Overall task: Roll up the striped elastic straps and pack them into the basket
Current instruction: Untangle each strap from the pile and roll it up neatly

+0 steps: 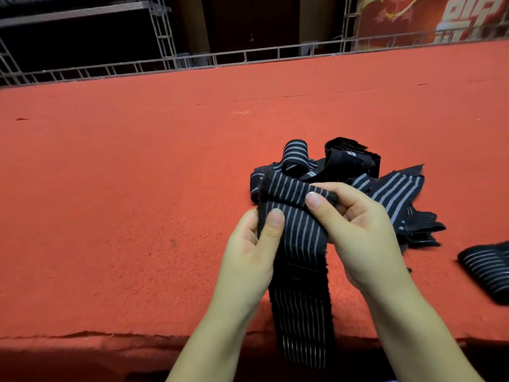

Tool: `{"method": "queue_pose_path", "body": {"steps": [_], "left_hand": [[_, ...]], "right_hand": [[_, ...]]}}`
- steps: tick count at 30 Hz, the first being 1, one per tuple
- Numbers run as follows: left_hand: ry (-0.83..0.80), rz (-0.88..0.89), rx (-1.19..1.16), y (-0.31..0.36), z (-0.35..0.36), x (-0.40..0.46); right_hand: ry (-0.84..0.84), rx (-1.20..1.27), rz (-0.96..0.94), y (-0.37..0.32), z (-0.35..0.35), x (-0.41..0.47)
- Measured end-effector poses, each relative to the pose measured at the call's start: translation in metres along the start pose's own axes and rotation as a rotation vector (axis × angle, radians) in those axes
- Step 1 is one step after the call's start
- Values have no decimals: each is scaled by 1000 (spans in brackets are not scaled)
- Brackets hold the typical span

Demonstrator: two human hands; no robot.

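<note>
Rolling has only just begun, to judge by the head view, the sole one: the striped strap [298,238] has its top end folded over into a first turn, and its long tail hangs down over the near edge of the red table [137,188]. The left hand [249,252] pinches the strap's left edge between thumb and curled fingers; the right hand [358,230] grips the folded end, thumb on top. To do this well, I would keep both edges aligned and the turns tight (elastic springs open if slack), feeding the tail up evenly. A pile of unrolled straps [366,175] lies just behind the hands, and another strap [487,268] lies well to the right. No basket is in view.
</note>
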State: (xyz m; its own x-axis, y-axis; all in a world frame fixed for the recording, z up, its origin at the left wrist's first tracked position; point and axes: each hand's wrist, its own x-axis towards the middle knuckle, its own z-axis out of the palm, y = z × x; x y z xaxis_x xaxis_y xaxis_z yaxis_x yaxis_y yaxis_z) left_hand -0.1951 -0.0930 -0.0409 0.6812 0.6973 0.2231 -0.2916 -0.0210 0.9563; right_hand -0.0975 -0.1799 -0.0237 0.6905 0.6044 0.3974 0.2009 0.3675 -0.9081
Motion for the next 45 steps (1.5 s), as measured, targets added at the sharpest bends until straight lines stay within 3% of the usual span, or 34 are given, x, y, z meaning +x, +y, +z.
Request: {"method": "queue_pose_path", "body": {"steps": [12, 19, 25, 27, 31, 40, 45], "left_hand": [[38, -70, -148, 15, 0, -1], [133, -143, -137, 16, -4, 2], [171, -67, -82, 15, -8, 3], [126, -26, -83, 14, -8, 3], [35, 48, -25, 9, -9, 2], [-157, -58, -144, 9, -13, 3], [-162, -40, -74, 5, -6, -1]], "right_hand": [[85, -408, -237, 5, 1, -6], [-119, -539, -345, 7, -4, -5], [-272, -290, 0, 2, -10, -7], [-240, -114, 134, 0, -6, -9], [-224, -63, 225, -2, -4, -7], [5, -118, 12, -4, -13, -1], [103, -306, -137, -7, -11, 0]]}}
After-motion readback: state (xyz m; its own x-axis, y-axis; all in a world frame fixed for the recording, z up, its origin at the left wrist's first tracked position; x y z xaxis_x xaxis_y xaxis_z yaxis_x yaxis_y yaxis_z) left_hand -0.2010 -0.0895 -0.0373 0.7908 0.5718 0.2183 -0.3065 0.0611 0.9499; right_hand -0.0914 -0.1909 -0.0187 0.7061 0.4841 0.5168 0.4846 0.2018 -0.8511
